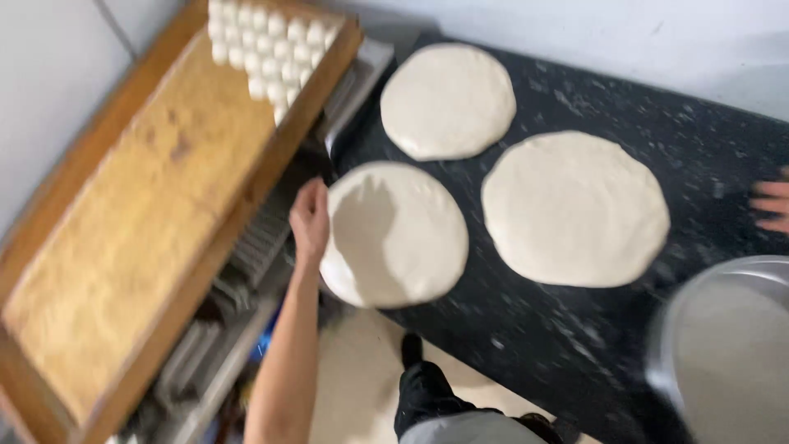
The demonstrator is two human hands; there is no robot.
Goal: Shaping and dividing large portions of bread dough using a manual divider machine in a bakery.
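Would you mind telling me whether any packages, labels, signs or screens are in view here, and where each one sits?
None can be made out in this blurred view: no package, label, sign or screen.
What is there instead: three flat, pale dough rounds on the dark speckled counter, a wooden tray with small white dough balls at its far end, and a grey metal bowl at the lower right.

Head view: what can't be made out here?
- Right hand: cut off by the right edge; only fingertips show on the black counter.
- Left hand: motion blur hides its grip on the near dough round.
- Metal bowl: cropped at the corner, contents unclear.
- Small white dough pieces on the wooden tray: cut by the top edge, uncountable.
- Rack under the tray: mostly hidden.
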